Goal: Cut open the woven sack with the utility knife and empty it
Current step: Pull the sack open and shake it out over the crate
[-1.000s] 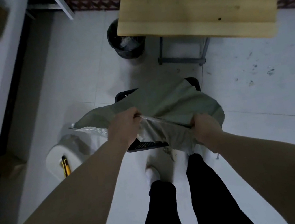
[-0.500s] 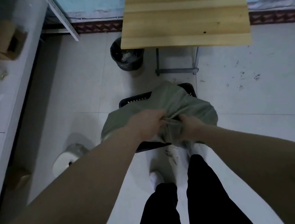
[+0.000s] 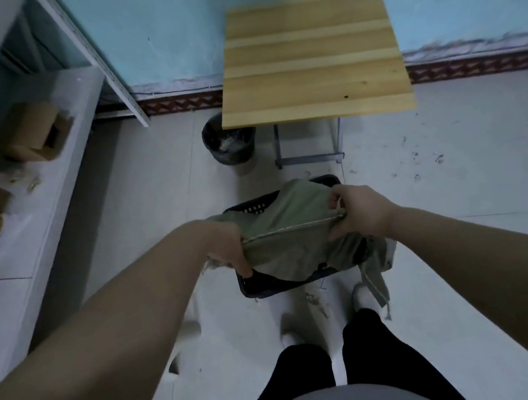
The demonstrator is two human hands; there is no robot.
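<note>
Head view: left hand point(image 3: 225, 246) and right hand point(image 3: 360, 208), fingers curled tight, grip a green woven sack point(image 3: 292, 243) stretched over a black plastic basket point(image 3: 268, 285).

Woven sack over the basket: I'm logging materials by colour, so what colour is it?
The woven sack is a plain, dull olive green, seen best in the head view.

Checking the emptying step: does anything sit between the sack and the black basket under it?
Nothing visible does. The left hand and right hand grip the woven sack, which drapes directly over the open black basket.
</note>
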